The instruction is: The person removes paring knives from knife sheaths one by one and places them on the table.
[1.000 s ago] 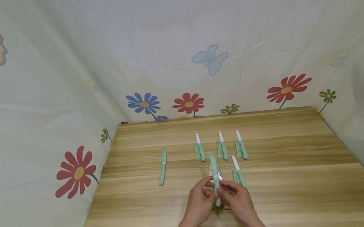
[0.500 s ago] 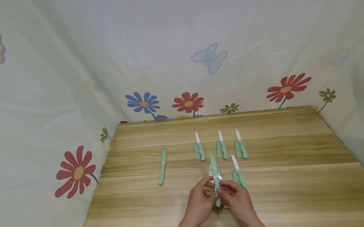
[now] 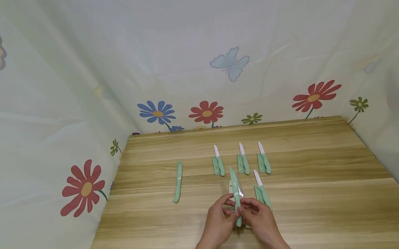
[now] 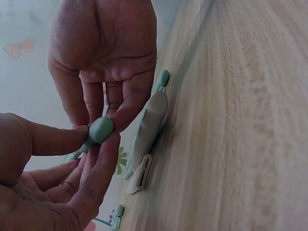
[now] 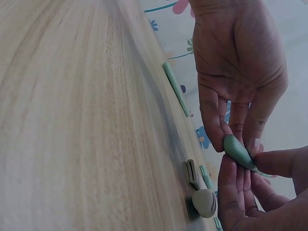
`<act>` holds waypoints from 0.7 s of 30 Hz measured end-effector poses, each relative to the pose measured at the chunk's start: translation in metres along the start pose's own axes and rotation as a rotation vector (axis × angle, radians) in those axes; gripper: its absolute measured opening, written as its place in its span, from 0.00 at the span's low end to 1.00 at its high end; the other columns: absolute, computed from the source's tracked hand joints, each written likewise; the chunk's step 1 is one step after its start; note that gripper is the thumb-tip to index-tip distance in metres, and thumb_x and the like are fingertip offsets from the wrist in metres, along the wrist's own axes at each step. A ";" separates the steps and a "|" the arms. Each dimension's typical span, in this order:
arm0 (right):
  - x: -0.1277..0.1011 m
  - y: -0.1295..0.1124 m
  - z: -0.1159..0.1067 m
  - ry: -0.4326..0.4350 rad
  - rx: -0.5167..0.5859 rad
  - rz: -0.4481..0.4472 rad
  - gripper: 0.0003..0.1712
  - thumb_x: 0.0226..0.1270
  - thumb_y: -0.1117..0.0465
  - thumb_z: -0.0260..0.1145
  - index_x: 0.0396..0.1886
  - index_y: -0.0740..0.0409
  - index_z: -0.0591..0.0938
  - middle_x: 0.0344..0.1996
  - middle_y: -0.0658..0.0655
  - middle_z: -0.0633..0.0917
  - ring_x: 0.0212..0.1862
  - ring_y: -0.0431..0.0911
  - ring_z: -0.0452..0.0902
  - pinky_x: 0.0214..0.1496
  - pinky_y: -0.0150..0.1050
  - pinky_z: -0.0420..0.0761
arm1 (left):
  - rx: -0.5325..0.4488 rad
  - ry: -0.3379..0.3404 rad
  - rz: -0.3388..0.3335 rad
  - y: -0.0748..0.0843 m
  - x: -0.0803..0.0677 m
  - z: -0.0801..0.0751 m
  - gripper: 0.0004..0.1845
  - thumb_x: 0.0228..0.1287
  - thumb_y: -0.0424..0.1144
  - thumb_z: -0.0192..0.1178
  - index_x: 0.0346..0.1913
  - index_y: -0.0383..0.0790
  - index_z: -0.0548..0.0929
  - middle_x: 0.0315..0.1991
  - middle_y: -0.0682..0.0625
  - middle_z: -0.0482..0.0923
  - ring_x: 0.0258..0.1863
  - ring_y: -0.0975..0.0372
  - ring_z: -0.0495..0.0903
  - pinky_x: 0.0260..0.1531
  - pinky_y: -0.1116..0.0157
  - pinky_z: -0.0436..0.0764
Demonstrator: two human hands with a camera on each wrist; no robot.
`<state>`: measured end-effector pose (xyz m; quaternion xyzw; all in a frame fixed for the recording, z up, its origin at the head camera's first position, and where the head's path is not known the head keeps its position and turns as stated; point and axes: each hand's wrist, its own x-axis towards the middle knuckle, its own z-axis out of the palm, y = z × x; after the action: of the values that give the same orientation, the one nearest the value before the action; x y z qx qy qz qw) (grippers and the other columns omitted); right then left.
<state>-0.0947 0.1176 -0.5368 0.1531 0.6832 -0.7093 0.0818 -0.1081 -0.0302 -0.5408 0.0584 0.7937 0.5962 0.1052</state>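
Both hands hold a pale green sheathed knife (image 3: 234,183) in front of the body, its tip pointing away. My left hand (image 3: 218,223) pinches the handle between thumb and fingers from the left. From the other side my right hand (image 3: 263,221) pinches it too, thumb on the handle. The rounded green handle end (image 4: 101,130) faces the wrist cameras. Below the hands, on the wooden table, lie a cream-handled knife (image 4: 153,115) and a slotted cream sheath (image 4: 141,177), partly hidden in the head view by the green knife and the fingers.
Another green sheathed knife (image 3: 178,182) lies alone to the left. Toward the back, three bare-bladed green knives (image 3: 220,165) lie in a row, each beside its sheath. A similar knife (image 3: 264,194) with its sheath lies close by the right hand. Flower-patterned cloth walls (image 3: 167,46) surround the table (image 3: 327,193).
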 end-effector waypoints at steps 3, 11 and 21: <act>0.000 0.000 0.000 0.000 -0.009 -0.004 0.17 0.69 0.70 0.68 0.56 0.70 0.82 0.42 0.61 0.84 0.36 0.43 0.83 0.35 0.37 0.88 | -0.003 0.004 0.001 0.000 0.000 0.000 0.29 0.62 0.24 0.66 0.66 0.42 0.78 0.49 0.51 0.83 0.37 0.68 0.84 0.30 0.72 0.83; 0.001 0.001 0.000 0.003 -0.013 0.001 0.17 0.69 0.70 0.68 0.56 0.70 0.82 0.42 0.60 0.84 0.37 0.44 0.83 0.36 0.37 0.88 | -0.006 0.002 -0.005 -0.002 0.000 0.000 0.29 0.62 0.24 0.66 0.67 0.41 0.78 0.49 0.51 0.83 0.37 0.69 0.84 0.30 0.71 0.84; 0.000 -0.001 0.003 0.006 -0.013 0.021 0.17 0.68 0.71 0.68 0.55 0.69 0.82 0.43 0.61 0.84 0.39 0.46 0.84 0.36 0.38 0.88 | -0.012 -0.004 -0.026 -0.005 0.002 -0.002 0.30 0.61 0.26 0.68 0.67 0.43 0.78 0.49 0.53 0.83 0.38 0.69 0.84 0.32 0.71 0.85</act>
<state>-0.0951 0.1151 -0.5355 0.1617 0.6863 -0.7036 0.0885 -0.1101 -0.0334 -0.5454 0.0487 0.7907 0.5993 0.1152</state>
